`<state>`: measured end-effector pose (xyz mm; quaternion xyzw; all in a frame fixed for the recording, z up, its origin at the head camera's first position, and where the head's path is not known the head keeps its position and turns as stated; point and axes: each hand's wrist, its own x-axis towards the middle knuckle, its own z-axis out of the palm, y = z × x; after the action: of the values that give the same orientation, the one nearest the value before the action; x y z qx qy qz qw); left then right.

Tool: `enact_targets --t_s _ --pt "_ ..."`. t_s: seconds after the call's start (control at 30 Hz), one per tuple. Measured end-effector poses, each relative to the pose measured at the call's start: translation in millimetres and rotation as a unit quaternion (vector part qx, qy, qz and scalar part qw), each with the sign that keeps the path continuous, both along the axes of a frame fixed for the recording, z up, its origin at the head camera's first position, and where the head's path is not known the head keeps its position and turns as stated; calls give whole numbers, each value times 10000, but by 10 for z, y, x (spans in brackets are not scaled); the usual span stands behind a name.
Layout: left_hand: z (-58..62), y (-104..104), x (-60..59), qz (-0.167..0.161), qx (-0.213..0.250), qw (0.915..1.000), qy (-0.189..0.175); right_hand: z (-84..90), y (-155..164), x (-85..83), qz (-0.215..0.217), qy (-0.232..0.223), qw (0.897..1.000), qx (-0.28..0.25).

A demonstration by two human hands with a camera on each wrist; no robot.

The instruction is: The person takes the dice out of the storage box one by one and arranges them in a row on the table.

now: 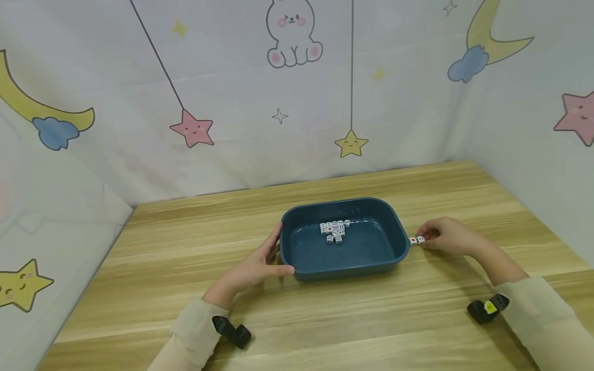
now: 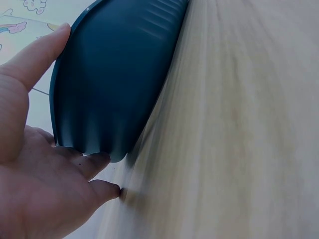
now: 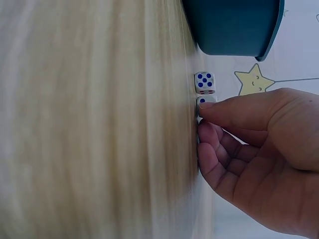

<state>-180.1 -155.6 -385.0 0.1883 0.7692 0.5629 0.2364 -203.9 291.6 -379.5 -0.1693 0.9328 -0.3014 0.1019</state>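
Note:
A dark blue rectangular baking dish (image 1: pixel 343 261) sits on the table. My left hand (image 1: pixel 252 265) rests against its left end, thumb (image 2: pixel 47 50) straight at the rim and the other fingers spread along the end wall. Inside the dish, several white dice (image 1: pixel 335 231) lie clustered left of the middle. Just outside the right end, a die (image 3: pixel 205 82) stands on the table, five blue pips showing in the right wrist view. A second die (image 3: pixel 205 100) sits beside it, pinched by my right hand (image 1: pixel 447 236) between thumb and fingers, partly covered by the thumb.
The wood-grain table (image 1: pixel 325 324) meets a white cloth backdrop (image 1: pixel 241 103) with stars, moons and a bunny printed on it. Cloth also borders the table at left and right. A small black device (image 1: pixel 232 331) is strapped to each wrist.

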Motion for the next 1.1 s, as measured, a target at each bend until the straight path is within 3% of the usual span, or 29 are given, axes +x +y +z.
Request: enact_targets --t_s 0.47,0.8,1.1 --pt "-8 -6 -1 -59 54 10000 39 59 11 11 -2 113 9999 85" --pt "-2 -4 2 -40 64 10000 21 394 -8 -19 -168 374 9991 62" --pt "1 3 2 -23 49 10000 30 642 -276 -54 -210 220 9993 -198"
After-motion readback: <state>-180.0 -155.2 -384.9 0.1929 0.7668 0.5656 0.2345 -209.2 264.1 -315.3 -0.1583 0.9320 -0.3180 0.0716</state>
